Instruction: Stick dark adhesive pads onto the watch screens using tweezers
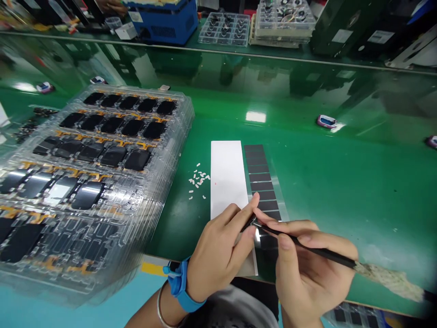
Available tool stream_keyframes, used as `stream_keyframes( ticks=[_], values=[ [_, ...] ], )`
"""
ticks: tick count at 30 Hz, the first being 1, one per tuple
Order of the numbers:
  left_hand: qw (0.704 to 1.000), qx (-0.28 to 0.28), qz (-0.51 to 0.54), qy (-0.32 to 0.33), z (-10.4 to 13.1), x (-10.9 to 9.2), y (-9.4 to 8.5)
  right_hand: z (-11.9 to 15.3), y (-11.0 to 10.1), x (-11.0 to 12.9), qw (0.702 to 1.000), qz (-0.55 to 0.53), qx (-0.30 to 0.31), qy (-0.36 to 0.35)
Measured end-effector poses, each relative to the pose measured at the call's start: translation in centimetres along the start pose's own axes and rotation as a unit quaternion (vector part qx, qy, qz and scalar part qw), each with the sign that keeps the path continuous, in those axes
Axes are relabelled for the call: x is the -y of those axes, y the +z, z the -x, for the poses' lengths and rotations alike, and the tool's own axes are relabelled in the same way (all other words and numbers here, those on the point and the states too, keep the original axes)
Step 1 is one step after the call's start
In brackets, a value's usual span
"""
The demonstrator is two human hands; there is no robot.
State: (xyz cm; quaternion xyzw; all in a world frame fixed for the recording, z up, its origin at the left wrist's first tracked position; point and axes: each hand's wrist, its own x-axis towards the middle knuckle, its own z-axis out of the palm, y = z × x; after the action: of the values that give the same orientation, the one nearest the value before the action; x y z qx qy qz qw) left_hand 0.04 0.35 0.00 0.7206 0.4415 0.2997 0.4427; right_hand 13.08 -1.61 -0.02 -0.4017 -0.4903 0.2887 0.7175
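Observation:
My left hand [221, 243] is over the lower part of a white sheet [227, 175], thumb and forefinger pinching a small dark piece [248, 223] whose kind I cannot make out. My right hand [314, 264] grips a slim black pen-like tool [321, 250]; its rear is wrapped in pale, mottled material. The tool's tip meets the dark piece between my left fingers. Right of the white sheet lies a clear strip with a column of black rectangles [261, 186], its lower part partly covered by my hands. Small white slips [199, 180] are scattered left of the sheet.
Stacked clear trays [184, 109] with black screens and orange flex cables fill the left. Several small purple-rimmed pieces [327, 121] sit along the green bench [341, 182]. On the back shelf are a blue machine [164, 23] and clear compartment boxes [225, 29].

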Motion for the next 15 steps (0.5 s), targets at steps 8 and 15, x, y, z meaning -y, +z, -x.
stream_keyframes(
  ticks=[8,15],
  values=[
    [0.987,-0.066,0.14,0.034,0.5,0.1,-0.4,-2.4,-2.7,1.6,0.97,0.142,0.197,0.03],
    [0.978,-0.044,0.206,0.011,0.2,0.0,-1.2,-4.0,-1.8,1.9,0.905,0.242,0.344,0.06]
  ],
)
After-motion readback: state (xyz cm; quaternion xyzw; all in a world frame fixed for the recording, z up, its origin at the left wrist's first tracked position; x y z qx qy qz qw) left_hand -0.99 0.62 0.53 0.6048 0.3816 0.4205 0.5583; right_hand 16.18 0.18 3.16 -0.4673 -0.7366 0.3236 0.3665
